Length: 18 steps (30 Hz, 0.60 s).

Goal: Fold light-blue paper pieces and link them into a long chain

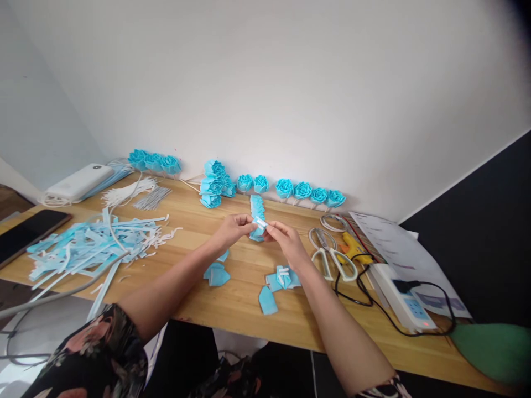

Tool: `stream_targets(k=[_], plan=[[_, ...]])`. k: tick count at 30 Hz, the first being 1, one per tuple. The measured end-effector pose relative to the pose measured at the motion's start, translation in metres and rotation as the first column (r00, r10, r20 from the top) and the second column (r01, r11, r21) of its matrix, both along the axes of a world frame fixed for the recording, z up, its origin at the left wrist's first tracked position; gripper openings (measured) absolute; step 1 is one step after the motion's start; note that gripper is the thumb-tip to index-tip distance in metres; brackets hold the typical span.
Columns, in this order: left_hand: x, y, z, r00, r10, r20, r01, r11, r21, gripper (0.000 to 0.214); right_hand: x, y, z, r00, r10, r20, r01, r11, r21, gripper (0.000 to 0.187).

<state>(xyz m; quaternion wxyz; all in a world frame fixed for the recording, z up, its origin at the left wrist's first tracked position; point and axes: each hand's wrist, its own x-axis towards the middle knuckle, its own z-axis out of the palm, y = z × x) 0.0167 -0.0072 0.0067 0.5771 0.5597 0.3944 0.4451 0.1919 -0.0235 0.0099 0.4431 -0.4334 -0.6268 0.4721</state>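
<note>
Pinching a small blue piece [260, 222] with white strips, using left hand [232, 228] and right hand [286, 237] alike, thumb against fingers, above the middle of the wooden surface [238, 304]. Partly covering it with fingertips; cannot tell its edges from the column of overlapping blue petals [257, 205] just behind. Showing only part of a phone [29, 232] at the left edge, and of a green object [493, 351], not identifiable, at the right. Too tangled to count in the scrap pile [91, 243]. Partly hidden by the right forearm among the blue pieces [283, 278] there.

Counting three blue flowers [154, 161] at left, at least four overlapping in the middle bundle [213, 185], then two past the column, four farther right. Counting also one single petal [267, 300] near the front edge, one pair of scissors [332, 260], one yellow glue gun [357, 249], one power strip [404, 298], one paper sheet [394, 249].
</note>
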Motion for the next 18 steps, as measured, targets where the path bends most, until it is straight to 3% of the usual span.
stream_targets(k=[8,14,18], plan=[[0.001,-0.004,0.002,0.999,-0.022,0.048,0.024,0.999,-0.036,0.025,0.004,0.006,-0.012,0.992,-0.053,0.117,0.042,0.995,0.093,0.024],[-0.002,-0.001,0.0,1.0,-0.009,0.002,0.009,1.0,-0.017,0.023,0.007,0.007,-0.009,0.991,-0.031,0.13,0.021,0.997,0.075,0.022],[-0.003,0.0,0.001,0.999,0.041,-0.019,-0.041,0.999,0.005,0.025,0.007,0.005,-0.004,0.999,0.015,0.037,-0.015,1.0,0.02,0.017]])
